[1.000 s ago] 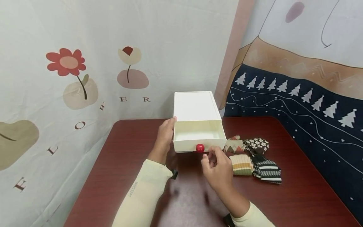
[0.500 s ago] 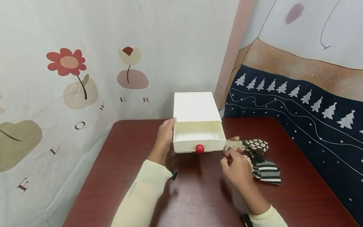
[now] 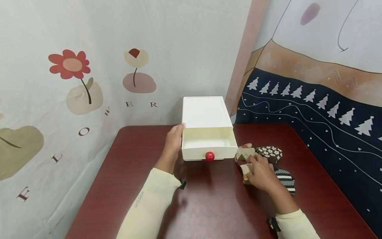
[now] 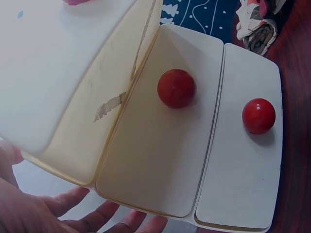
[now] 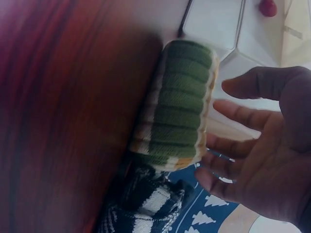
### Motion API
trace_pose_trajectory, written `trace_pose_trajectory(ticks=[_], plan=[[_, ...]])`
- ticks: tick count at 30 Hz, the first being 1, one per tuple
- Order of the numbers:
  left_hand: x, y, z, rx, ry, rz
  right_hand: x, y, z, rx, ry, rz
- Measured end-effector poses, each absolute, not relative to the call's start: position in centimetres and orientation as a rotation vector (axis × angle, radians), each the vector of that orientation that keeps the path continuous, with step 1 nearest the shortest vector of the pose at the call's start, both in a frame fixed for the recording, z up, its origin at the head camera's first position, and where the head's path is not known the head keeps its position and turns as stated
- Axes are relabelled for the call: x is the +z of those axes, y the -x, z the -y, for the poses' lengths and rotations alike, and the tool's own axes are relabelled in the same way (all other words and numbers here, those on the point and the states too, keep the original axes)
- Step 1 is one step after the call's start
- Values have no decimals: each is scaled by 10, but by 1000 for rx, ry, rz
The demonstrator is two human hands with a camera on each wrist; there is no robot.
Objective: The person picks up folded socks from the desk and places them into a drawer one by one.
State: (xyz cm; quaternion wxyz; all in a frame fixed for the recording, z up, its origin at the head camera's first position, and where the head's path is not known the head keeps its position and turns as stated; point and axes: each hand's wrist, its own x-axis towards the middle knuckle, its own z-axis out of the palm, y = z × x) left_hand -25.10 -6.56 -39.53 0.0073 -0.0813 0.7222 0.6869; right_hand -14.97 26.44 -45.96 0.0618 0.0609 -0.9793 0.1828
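A white drawer cabinet stands at the back of the table, its top drawer pulled out, with a red round knob. In the head view its inside looks bare. My left hand rests against the cabinet's left side; the left wrist view has its fingers extended along the wall. My right hand hovers over rolled socks right of the cabinet. Closest to it is a green, cream and yellow striped sock roll; fingers and thumb are spread beside it, and contact is unclear.
Beside that roll lie a black-and-white striped sock bundle, a black floral one and an argyle-patterned one. Two lower drawers with red knobs are shut. Printed cloth hangs behind the dark red table.
My right hand has moved right, from beside the drawer front to above the striped sock roll, and its fingers have spread. My left hand and the drawer have stayed in place.
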Motion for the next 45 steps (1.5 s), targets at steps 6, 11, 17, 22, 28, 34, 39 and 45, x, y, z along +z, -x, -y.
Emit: trace_pose_trajectory(ticks=[6,11,17,22,28,34,39,45], plan=[[-396,250,66,2158,250,-2250,-461,153,-270,519,-268,3058],[-396,251,64,2140,249,-2339,-462,154,-272,556,-296,3095],[-394,250,64,2138,259,-2345,-462,155,-268,652,-343,3111],[-395,251,64,2123,260,-2354,-461,154,-265,664,-336,3116],[-394,251,64,2104,257,-2362,-459,157,-267,618,-317,3189],[-394,251,64,2089,264,-2350,-457,163,-271,618,-379,3244],[-394,250,65,2079,266,-2354,-458,167,-273,622,-452,3233],[-394,249,65,2090,249,-2357,-457,169,-273,637,-514,3177]])
